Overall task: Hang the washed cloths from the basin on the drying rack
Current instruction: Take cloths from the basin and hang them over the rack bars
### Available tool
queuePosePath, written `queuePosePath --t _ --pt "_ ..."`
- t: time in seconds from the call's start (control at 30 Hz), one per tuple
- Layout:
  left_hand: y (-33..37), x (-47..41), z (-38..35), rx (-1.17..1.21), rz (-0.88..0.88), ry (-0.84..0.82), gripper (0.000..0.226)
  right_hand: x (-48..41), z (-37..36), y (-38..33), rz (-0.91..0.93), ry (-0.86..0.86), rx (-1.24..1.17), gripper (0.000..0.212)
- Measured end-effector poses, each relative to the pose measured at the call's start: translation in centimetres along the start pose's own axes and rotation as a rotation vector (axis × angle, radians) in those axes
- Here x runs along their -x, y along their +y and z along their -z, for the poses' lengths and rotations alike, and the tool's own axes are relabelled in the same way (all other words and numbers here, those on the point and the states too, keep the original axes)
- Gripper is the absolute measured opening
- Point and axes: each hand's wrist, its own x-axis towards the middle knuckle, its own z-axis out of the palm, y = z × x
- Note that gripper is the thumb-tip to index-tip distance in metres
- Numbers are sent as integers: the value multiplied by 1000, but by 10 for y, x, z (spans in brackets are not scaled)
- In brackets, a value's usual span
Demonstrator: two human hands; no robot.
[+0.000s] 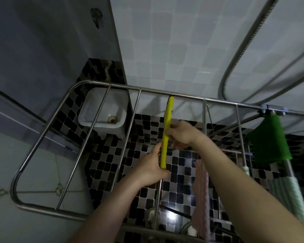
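Yellow cloth (167, 130) straddles a middle rail of the drying rack (42, 135), reaching its far edge. The left hand (153, 165) pinches the near end; the right hand's (182, 134) curled fingers pinch mid-length, probably to even the drape.

A metal shower hose (234, 64) loops down the pale tiled wall (165, 41). In the corner, a square white floor sink (116, 106) (rusty drain) sits on black-and-white mosaic tiles (102, 160).

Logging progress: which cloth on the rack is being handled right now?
The yellow cloth: the left hand and right hand both grip it. The pink cloth and green cloth hang to its right with no hand on them.
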Motion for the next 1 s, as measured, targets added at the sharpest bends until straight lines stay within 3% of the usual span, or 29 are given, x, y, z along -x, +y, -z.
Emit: queuePosePath --t 0.1,0.2,0.37,0.67,0.83,0.93,1.0 --pt "-1 -3 -1 -40 16 -23 96 21 -20 22 -18 -71 -175 27" --pt "0 -7 -5 -102 -7 -5 101 38 -37 34 14 -34 -364 29" --pt "4 -2 -2 -258 -78 99 90 51 -54 41 112 102 -220 29" --pt "1 9 -10 -124 -145 146 83 96 -65 55 168 83 -212 30" --pt "9 23 -10 -159 -138 326 54 119 -63 70 201 301 -207 28" --pt "13 35 -18 -110 -223 483 34 145 -62 89 205 451 -353 21" --pt "17 46 -29 -46 -279 493 25 169 -62 105 206 531 -413 20"
